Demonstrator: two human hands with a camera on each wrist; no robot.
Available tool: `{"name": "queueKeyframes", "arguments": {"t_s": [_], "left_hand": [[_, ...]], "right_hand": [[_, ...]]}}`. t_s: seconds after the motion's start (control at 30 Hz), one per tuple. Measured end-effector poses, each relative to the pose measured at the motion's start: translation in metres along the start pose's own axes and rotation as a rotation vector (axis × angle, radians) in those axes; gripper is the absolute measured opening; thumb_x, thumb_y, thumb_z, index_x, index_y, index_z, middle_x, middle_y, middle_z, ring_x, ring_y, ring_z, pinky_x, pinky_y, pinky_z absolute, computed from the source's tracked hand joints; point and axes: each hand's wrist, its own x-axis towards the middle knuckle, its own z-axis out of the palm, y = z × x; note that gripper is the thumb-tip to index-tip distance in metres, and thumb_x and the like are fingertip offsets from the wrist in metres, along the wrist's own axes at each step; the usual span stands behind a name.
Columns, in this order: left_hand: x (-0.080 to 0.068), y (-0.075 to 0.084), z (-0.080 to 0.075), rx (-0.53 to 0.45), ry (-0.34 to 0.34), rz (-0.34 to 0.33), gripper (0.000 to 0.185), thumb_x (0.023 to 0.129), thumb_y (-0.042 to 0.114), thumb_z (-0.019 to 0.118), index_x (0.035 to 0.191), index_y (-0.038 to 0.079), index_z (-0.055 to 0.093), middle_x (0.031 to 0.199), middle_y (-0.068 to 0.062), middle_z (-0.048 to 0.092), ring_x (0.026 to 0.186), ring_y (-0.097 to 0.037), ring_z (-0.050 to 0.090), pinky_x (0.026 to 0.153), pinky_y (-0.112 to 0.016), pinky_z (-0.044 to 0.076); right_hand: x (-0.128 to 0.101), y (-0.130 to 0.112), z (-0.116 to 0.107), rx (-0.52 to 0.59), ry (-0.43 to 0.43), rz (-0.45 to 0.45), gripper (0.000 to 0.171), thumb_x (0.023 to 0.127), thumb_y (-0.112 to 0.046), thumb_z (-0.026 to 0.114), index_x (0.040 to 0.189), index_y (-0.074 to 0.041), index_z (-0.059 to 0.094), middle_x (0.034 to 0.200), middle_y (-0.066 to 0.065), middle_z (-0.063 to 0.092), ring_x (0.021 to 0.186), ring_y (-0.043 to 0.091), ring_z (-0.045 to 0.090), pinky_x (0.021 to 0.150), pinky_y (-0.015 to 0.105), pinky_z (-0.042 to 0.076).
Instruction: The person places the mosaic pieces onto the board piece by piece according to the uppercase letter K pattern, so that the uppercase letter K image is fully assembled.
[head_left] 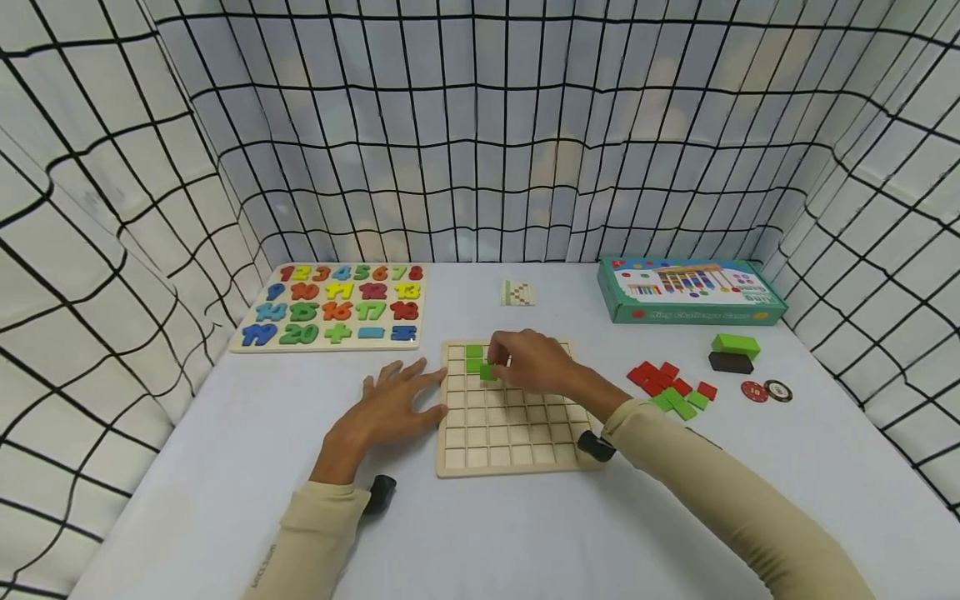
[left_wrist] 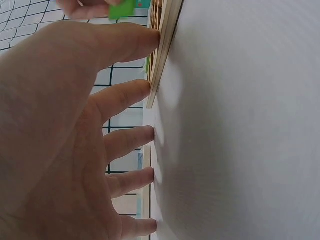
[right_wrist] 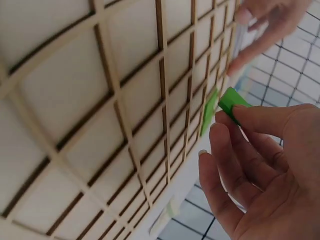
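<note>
White desk ringed by checked cloth carried a wooden grid board. From the head camera, the right hand pinched a green tile over the board's upper cells; the left hand lay flat, its grip wide.

Left wrist camera: straight fingertips touched the board's edge.

Right wrist camera: thumb and finger held the tile, half hidden.

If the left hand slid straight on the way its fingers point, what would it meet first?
The left hand lies flat on the table; its fingers point at the wooden grid board, whose left edge they already seem to touch.
</note>
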Motion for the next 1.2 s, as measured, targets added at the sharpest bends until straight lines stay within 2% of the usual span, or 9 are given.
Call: {"name": "queueKeyframes", "arguments": {"t_s": [0.13,0.3,0.47,0.63,0.83,1.0,1.2], "left_hand": [[0.000,0.000,0.000,-0.002,-0.005,0.004,0.065,0.103,0.043,0.063,0.163,0.025,0.046,0.173,-0.017,0.030,0.160,-0.052,0.015,0.120,-0.082,0.008],[0.000,0.001,0.000,0.004,0.000,-0.004,0.064,0.103,0.042,0.064,0.162,0.025,0.047,0.173,-0.017,0.031,0.159,-0.052,0.016,0.120,-0.081,0.009],[0.000,0.001,0.001,0.011,0.001,-0.007,0.065,0.103,0.043,0.064,0.162,0.024,0.047,0.173,-0.017,0.031,0.159,-0.052,0.016,0.120,-0.081,0.009],[0.000,0.001,0.000,0.012,0.005,-0.004,0.065,0.103,0.043,0.064,0.163,0.025,0.046,0.173,-0.017,0.031,0.160,-0.051,0.015,0.120,-0.081,0.009],[0.000,-0.001,-0.002,0.010,0.007,-0.011,0.066,0.103,0.045,0.064,0.163,0.026,0.045,0.174,-0.016,0.029,0.160,-0.050,0.014,0.121,-0.080,0.008],[0.003,0.000,-0.003,0.004,0.014,0.003,0.065,0.103,0.044,0.064,0.163,0.026,0.046,0.173,-0.016,0.030,0.160,-0.050,0.014,0.120,-0.081,0.008],[0.000,-0.001,0.000,-0.002,-0.003,-0.018,0.066,0.102,0.043,0.065,0.162,0.025,0.047,0.173,-0.016,0.030,0.160,-0.051,0.014,0.121,-0.081,0.007]], "right_hand": [[0.009,-0.008,0.014,-0.026,-0.031,-0.015,0.007,0.101,-0.019,0.075,0.105,-0.017,0.069,0.099,-0.004,0.077,0.083,0.010,0.065,0.072,0.031,0.055],[0.015,-0.009,0.023,-0.018,-0.020,-0.009,0.005,0.102,-0.019,0.073,0.104,-0.017,0.069,0.098,-0.004,0.076,0.080,0.009,0.065,0.072,0.031,0.055],[0.015,-0.006,0.028,0.007,-0.008,0.018,0.002,0.102,-0.020,0.074,0.102,-0.019,0.073,0.098,-0.005,0.075,0.084,0.009,0.065,0.075,0.033,0.055],[0.011,-0.004,0.029,0.044,-0.011,-0.008,0.005,0.100,-0.016,0.075,0.097,-0.019,0.078,0.098,-0.005,0.076,0.089,0.010,0.067,0.079,0.034,0.057],[0.008,-0.001,0.027,0.105,-0.013,-0.070,0.008,0.100,-0.013,0.073,0.103,-0.015,0.080,0.101,-0.003,0.078,0.094,0.012,0.070,0.082,0.033,0.058],[0.006,0.003,0.023,0.113,0.010,-0.108,0.010,0.099,-0.010,0.073,0.105,-0.013,0.080,0.102,-0.002,0.078,0.094,0.013,0.070,0.084,0.032,0.058],[-0.002,0.008,0.021,0.152,-0.002,-0.103,0.010,0.099,-0.011,0.073,0.107,-0.013,0.078,0.100,-0.004,0.075,0.089,0.010,0.066,0.082,0.029,0.056]]}}
